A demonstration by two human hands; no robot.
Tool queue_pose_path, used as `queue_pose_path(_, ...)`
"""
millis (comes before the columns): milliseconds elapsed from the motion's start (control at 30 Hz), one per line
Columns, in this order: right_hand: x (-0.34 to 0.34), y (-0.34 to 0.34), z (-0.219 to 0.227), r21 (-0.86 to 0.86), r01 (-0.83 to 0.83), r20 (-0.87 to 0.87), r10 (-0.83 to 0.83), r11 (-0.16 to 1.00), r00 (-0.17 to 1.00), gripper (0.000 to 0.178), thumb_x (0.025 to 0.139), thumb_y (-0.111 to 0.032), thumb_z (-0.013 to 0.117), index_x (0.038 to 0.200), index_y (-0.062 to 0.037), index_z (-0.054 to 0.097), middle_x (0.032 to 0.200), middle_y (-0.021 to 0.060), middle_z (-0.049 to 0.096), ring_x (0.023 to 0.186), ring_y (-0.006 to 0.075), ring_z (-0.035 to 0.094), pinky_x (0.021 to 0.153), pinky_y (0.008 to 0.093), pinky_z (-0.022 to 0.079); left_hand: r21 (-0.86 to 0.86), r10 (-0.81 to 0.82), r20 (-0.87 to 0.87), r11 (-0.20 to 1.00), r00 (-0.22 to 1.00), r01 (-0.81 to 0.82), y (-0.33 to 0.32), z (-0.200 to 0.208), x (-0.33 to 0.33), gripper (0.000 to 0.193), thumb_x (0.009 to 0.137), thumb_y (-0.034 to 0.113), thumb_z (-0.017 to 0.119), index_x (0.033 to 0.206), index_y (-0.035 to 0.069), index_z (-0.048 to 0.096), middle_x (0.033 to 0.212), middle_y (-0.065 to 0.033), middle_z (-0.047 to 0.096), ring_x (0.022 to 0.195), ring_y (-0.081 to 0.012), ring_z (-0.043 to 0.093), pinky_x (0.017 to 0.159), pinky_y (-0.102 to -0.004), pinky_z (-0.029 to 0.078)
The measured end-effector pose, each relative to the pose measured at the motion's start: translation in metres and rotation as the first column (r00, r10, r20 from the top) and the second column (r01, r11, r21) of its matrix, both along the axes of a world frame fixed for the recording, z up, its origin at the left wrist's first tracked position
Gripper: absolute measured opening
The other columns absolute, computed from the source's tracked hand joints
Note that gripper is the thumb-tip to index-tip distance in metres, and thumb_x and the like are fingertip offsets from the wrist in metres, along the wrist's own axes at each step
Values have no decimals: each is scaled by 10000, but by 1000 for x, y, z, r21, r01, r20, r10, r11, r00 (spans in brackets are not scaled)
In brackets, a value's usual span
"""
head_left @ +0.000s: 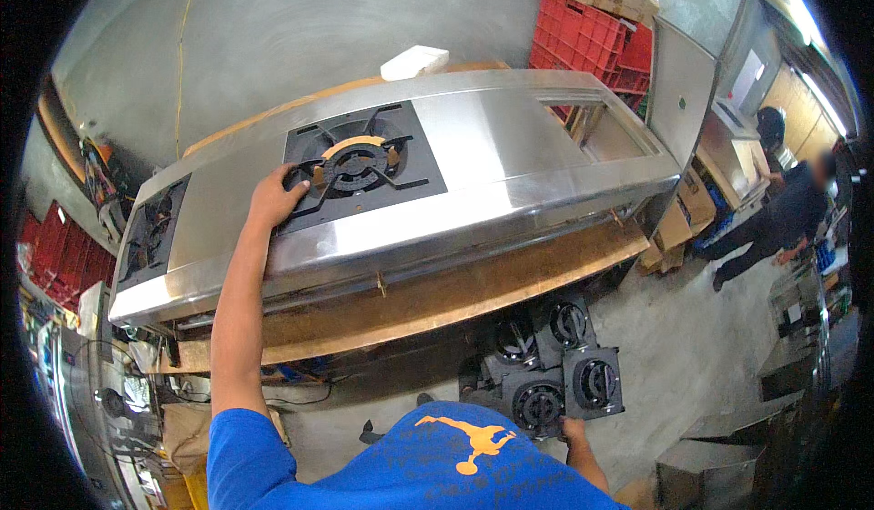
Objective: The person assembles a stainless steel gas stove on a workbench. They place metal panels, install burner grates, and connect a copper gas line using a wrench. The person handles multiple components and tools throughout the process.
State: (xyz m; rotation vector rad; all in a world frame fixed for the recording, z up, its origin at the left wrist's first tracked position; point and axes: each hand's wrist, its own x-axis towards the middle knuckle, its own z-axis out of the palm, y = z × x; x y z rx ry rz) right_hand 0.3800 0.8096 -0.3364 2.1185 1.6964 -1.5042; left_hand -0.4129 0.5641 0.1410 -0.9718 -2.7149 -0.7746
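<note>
On a long stainless steel stove top (510, 137), a black square gas burner (360, 160) with a pot grate sits in an opening. My left hand (276, 196) is at this burner's left edge, its fingers curled over an arm of the grate. Down low beside my body, my right hand (574, 430) holds the edge of another black burner (539, 405); its fingertips are partly hidden. More burners of the same kind lie close by near the floor, one of them (594, 381) just to the right.
The stove's left opening holds a further black burner (150, 228); its right opening (596, 130) shows the frame inside. Beneath runs a wooden board (437, 305). Red crates (583, 37) stand behind at right. A person in dark clothes (774, 210) is farther right, near cardboard boxes (687, 214).
</note>
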Motion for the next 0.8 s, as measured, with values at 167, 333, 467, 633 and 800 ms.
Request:
queue_pose_path(167, -13, 60, 35, 142, 138, -135, -119, 980, 984, 222, 860, -175, 632, 970, 3, 707, 787, 96, 650, 611, 240, 614, 498, 355, 476, -59, 64, -56, 996, 996, -68, -4, -3, -1, 504, 855, 415, 689, 1266, 126, 644, 1226, -203, 661, 1155, -373, 617, 1008, -442, 465)
queue_pose_path(333, -22, 61, 58, 200, 32, -51, -22, 979, 998, 350, 852, -209, 677, 1102, 36, 697, 898, 130, 704, 791, 233, 658, 672, 367, 519, -63, 103, 5, 993, 995, -103, -6, -9, -9, 482, 862, 447, 683, 1237, 143, 669, 1201, -191, 677, 1146, -369, 626, 995, -450, 475)
queue_pose_path(467, -19, 28, 27, 120, 67, 50, -73, 991, 996, 442, 831, -274, 701, 1130, 50, 680, 911, 189, 713, 850, 273, 685, 667, 407, 548, -45, 22, -29, 999, 999, -23, -5, -20, -30, 514, 886, 411, 693, 1260, 61, 651, 1214, -203, 676, 1140, -344, 645, 980, -401, 485)
queue_pose_path(633, 5, -27, 5, 318, -550, 208, 509, 772, 835, 326, 860, -278, 654, 979, 21, 705, 845, 167, 699, 674, 293, 677, 633, 402, 580, -17, -17, 95, 1000, 995, 18, -12, -37, -75, 501, 952, 363, 643, 1278, -17, 612, 1279, -192, 646, 1195, -311, 608, 1021, -366, 443)
queue_pose_path(800, -15, -60, 8, 14, -102, 95, 100, 995, 990, 366, 868, -310, 633, 1013, 18, 706, 826, 190, 686, 548, 300, 635, 550, 403, 544, -124, -83, -87, 990, 993, 72, -26, -42, -113, 490, 975, 383, 611, 1259, -17, 621, 1249, -182, 655, 1158, -300, 610, 1009, -375, 443)
